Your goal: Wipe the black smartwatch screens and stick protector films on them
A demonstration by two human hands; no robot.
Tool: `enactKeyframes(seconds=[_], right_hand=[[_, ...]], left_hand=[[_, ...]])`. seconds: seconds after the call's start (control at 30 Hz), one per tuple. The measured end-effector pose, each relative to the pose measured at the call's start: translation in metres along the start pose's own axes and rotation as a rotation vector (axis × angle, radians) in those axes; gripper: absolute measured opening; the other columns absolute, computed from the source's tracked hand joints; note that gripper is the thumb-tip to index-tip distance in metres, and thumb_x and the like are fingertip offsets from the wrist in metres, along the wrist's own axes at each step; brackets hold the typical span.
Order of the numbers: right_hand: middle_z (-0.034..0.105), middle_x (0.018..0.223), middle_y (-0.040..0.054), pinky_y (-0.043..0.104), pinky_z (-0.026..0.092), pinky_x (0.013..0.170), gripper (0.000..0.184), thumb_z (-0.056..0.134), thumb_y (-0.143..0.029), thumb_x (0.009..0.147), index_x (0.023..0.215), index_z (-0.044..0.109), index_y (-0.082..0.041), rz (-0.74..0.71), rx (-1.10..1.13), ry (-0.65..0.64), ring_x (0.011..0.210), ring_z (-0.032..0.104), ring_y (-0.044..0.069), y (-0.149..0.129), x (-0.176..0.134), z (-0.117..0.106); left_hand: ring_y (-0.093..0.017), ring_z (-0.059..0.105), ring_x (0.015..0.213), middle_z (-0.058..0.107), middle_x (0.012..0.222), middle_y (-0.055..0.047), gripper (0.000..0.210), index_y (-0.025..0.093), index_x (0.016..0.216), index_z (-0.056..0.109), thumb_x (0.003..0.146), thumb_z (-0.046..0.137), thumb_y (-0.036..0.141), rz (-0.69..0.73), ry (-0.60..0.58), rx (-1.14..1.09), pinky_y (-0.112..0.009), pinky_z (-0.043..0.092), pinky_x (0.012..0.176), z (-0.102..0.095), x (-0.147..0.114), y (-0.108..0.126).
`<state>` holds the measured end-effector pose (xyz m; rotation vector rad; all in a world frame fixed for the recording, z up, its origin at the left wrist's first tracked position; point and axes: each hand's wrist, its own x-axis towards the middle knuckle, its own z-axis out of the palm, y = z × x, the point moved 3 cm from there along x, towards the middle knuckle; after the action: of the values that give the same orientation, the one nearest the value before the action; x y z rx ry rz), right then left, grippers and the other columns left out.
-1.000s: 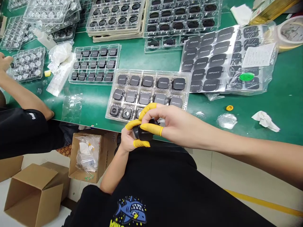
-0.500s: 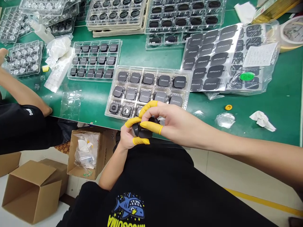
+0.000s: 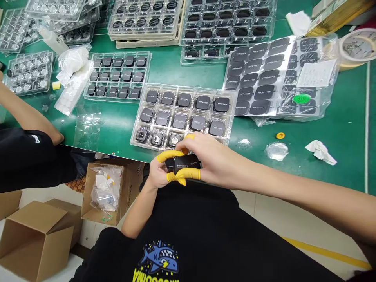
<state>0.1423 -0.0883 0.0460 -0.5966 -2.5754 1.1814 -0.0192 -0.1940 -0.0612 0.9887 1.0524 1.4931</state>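
Note:
In front of the tray, my two hands are closed together, yellow finger cots on the fingertips. My left hand [image 3: 158, 172] grips a black square smartwatch case [image 3: 169, 165], mostly hidden behind a second one. My right hand [image 3: 210, 156] pinches this second black smartwatch case [image 3: 186, 161] between thumb and fingers; its face carries "HiFuture" lettering. Just beyond lies a clear plastic tray [image 3: 132, 138] of black smartwatch cases. Most show a printed face, while several in the near row show bare backs or round discs. My right hand covers the tray's near right corner.
Printed black label sheets [image 3: 258, 78] lie to the right, partly in plastic. A second filled tray [image 3: 117, 74] and stacked trays [image 3: 143, 21] stand behind. Tape rolls [image 3: 357, 45] are far right. At left are another person's arm [image 3: 32, 113] and, below, open cardboard boxes [image 3: 44, 219].
My right hand has turned and lowered slightly, showing more of the printed face of the front smartwatch case. More of the near row of the tray is uncovered.

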Motion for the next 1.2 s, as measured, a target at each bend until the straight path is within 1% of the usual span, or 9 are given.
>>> enactKeyframes(seconds=[0.33,0.43,0.5,0.6,0.67,0.8,0.9,1.0,1.2], right_hand=[[0.074,0.101,0.0054,0.036,0.051,0.08,0.005,0.058,-0.023,0.104,0.102,0.06,-0.026,0.146,0.265,0.098,0.091,0.065,0.023,-0.002,-0.002,0.01],[0.075,0.103,0.007,0.036,0.051,0.081,0.011,0.054,-0.018,0.103,0.104,0.062,-0.025,0.134,0.209,0.117,0.093,0.066,0.024,-0.003,-0.004,0.01],[0.074,0.103,0.0077,0.036,0.051,0.08,0.005,0.065,-0.028,0.103,0.105,0.062,-0.025,0.129,0.182,0.117,0.093,0.066,0.025,-0.004,-0.005,0.012],[0.073,0.1,0.0068,0.035,0.05,0.076,0.017,0.074,-0.036,0.1,0.101,0.061,-0.025,0.157,0.194,0.131,0.088,0.064,0.024,-0.004,-0.006,0.015],[0.073,0.098,0.0057,0.034,0.051,0.076,0.005,0.064,-0.025,0.102,0.099,0.06,-0.025,0.172,0.224,0.157,0.087,0.065,0.023,-0.003,-0.005,0.017],[0.077,0.106,0.0068,0.036,0.054,0.084,0.024,0.052,-0.007,0.093,0.106,0.065,-0.024,0.157,0.243,0.175,0.097,0.07,0.024,0.003,-0.008,0.017],[0.079,0.118,0.0093,0.041,0.057,0.093,0.032,0.052,-0.012,0.099,0.123,0.069,-0.025,0.119,0.254,0.133,0.108,0.073,0.026,0.006,-0.013,0.013],[0.078,0.123,0.0114,0.044,0.06,0.095,0.031,0.064,-0.033,0.106,0.136,0.069,-0.025,0.11,0.284,0.06,0.111,0.072,0.028,0.006,-0.016,0.01],[0.081,0.116,0.0091,0.045,0.061,0.093,0.023,0.065,-0.036,0.106,0.124,0.075,-0.026,0.181,0.323,0.126,0.104,0.073,0.027,0.01,-0.014,0.013]], left_hand=[[-0.023,0.081,0.087,0.085,0.098,-0.006,0.077,0.021,0.115,0.086,0.056,0.107,0.065,-0.044,0.023,-0.005,-0.031,0.067,0.082,0.003,-0.003,-0.003],[-0.022,0.082,0.086,0.085,0.098,-0.006,0.077,0.02,0.119,0.085,0.057,0.108,0.062,-0.059,0.023,-0.007,-0.031,0.068,0.08,0.003,-0.003,-0.003],[-0.024,0.083,0.092,0.086,0.105,-0.009,0.077,0.02,0.121,0.085,0.059,0.108,0.061,-0.061,0.0,0.014,-0.032,0.068,0.084,0.003,-0.004,-0.001],[-0.026,0.083,0.098,0.086,0.109,-0.011,0.076,0.02,0.122,0.085,0.062,0.106,0.063,-0.06,-0.029,0.06,-0.033,0.068,0.088,0.002,-0.004,0.001],[-0.025,0.082,0.095,0.086,0.105,-0.009,0.072,0.02,0.119,0.085,0.064,0.105,0.063,-0.044,-0.031,0.07,-0.033,0.069,0.086,0.003,-0.003,0.0],[-0.023,0.082,0.089,0.085,0.103,-0.007,0.07,0.02,0.122,0.084,0.068,0.104,0.061,-0.007,-0.026,0.033,-0.031,0.068,0.083,0.003,-0.002,-0.001],[-0.025,0.084,0.097,0.086,0.11,-0.01,0.074,0.02,0.123,0.083,0.065,0.105,0.06,-0.022,-0.008,0.02,-0.033,0.069,0.087,0.001,-0.002,-0.002],[-0.025,0.085,0.1,0.087,0.112,-0.01,0.071,0.022,0.122,0.084,0.064,0.107,0.058,-0.019,-0.001,-0.001,-0.033,0.069,0.092,0.001,0.0,0.0],[-0.025,0.085,0.099,0.087,0.111,-0.009,0.069,0.021,0.119,0.085,0.064,0.107,0.056,-0.018,-0.015,0.004,-0.033,0.07,0.091,0.004,0.003,0.003]])
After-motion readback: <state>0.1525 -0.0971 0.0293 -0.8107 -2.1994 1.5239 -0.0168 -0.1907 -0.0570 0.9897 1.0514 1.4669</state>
